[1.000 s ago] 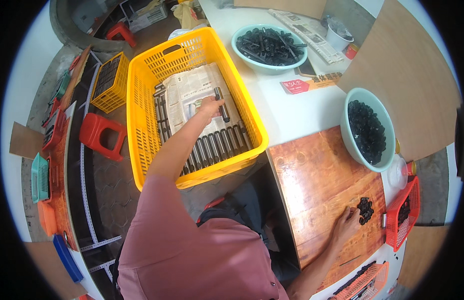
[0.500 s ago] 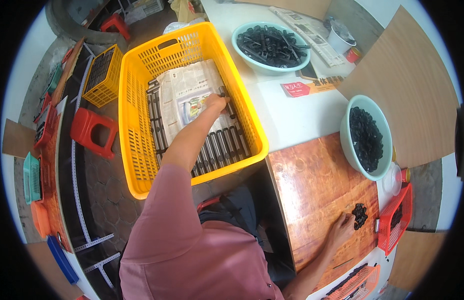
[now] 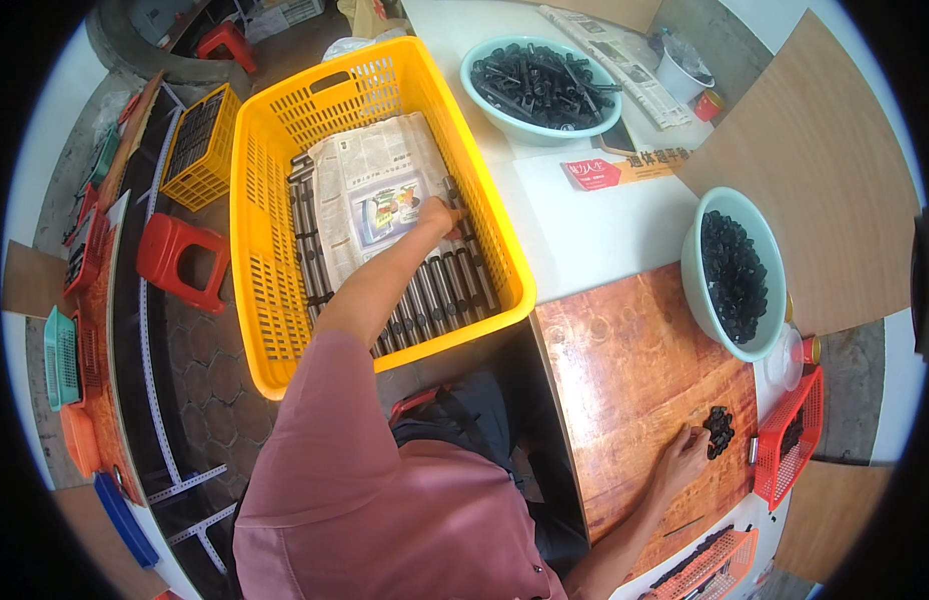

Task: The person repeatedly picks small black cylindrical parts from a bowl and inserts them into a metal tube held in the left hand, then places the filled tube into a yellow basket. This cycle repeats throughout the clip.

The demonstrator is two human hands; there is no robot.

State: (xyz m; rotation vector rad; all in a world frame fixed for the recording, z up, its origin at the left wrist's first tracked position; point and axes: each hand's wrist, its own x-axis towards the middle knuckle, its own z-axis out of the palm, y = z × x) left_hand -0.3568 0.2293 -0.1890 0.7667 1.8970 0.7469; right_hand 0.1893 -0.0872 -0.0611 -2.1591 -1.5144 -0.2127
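My left hand reaches into a big yellow plastic crate, fingers closed round a metal tube by its right wall. Grey tubes with black ends lie in rows along the near side, and more line the left side. A newspaper sheet covers the middle of the crate. Over the varnished wooden board on the right, my right hand rests with thumb and forefinger pinched beside a small heap of black plastic pieces. Anything inside that pinch is too small to make out.
Light green basins of black parts and smaller black pieces stand on the table. Right of the board is a red basket; an orange basket sits nearer. A red stool and another yellow crate are at left.
My left hand has shifted slightly toward me along the crate's right side. My right hand stays at the black pieces. The whole view has moved a little.
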